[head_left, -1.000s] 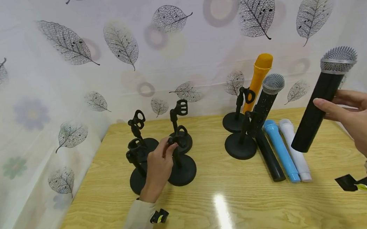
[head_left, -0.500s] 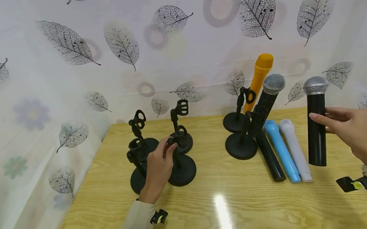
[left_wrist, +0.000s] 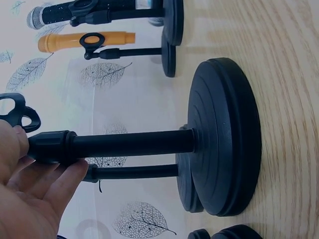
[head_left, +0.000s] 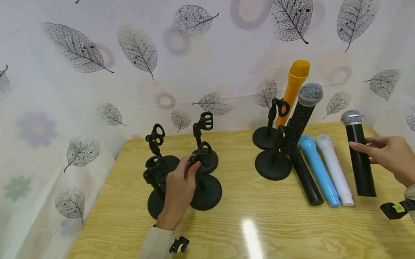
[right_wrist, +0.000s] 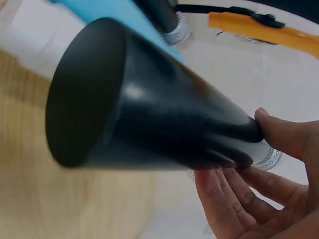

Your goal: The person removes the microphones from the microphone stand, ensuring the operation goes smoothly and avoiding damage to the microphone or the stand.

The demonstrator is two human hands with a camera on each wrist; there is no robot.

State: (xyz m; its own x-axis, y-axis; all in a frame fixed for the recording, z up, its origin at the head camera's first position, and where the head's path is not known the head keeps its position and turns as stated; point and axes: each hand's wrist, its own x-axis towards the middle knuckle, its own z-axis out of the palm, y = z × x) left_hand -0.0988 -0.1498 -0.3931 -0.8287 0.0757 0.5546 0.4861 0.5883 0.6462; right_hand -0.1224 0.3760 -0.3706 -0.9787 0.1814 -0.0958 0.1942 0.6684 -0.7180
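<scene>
My right hand (head_left: pixel 391 156) pinches a black microphone (head_left: pixel 361 161) with a silver mesh head, thumb on one side and fingers on the other. Its head points up and away, and its lower end fills much of the right wrist view. At the left, my left hand (head_left: pixel 180 186) grips the upper part of a black microphone stand (head_left: pixel 206 193), just under its clip. In the left wrist view that stand's round base (left_wrist: pixel 224 137) rests on the table. Beside the right hand lie a white microphone (head_left: pixel 334 169), a light blue microphone (head_left: pixel 318 170) and a black one (head_left: pixel 306 179).
Several other black stands (head_left: pixel 156 204) cluster around the left hand. Two stands at the back right bear a yellow microphone (head_left: pixel 292 92) and a speckled black microphone (head_left: pixel 301 116). A leaf-patterned cloth (head_left: pixel 203 66) rises behind the wooden table (head_left: pixel 288 231).
My right hand has lowered the black microphone toward the table, just right of the white one, tilting it from a rightward lean to a slight leftward one. The left hand keeps its grip.
</scene>
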